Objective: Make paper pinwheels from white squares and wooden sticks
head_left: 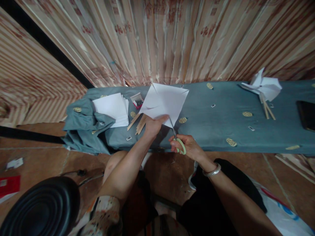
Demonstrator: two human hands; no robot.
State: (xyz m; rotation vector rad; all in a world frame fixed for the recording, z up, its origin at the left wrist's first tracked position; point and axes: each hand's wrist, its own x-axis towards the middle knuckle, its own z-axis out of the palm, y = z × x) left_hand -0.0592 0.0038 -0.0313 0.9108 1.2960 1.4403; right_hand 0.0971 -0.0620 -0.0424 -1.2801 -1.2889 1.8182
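Observation:
A square sheet of white paper (169,98) is held up by my left hand (155,124), whose fingers are closed on its near edge. Slits show at some of its corners. My right hand (185,146) grips a pair of scissors (182,147) with light green handles. Their blades meet the paper's near corner. Under and beside my left hand lie several wooden sticks (140,125). To the left is a stack of white paper squares (110,108), partly under a fold of cloth. A small open box (137,100) with dark little pieces inside stands between stack and sheet.
White paper pinwheels on wooden sticks (265,87) lie at the right of the cloth-covered table (209,131). A dark flat object (306,114) sits at the far right edge. Behind hangs a striped curtain (167,39). A round black object (41,209) is at lower left.

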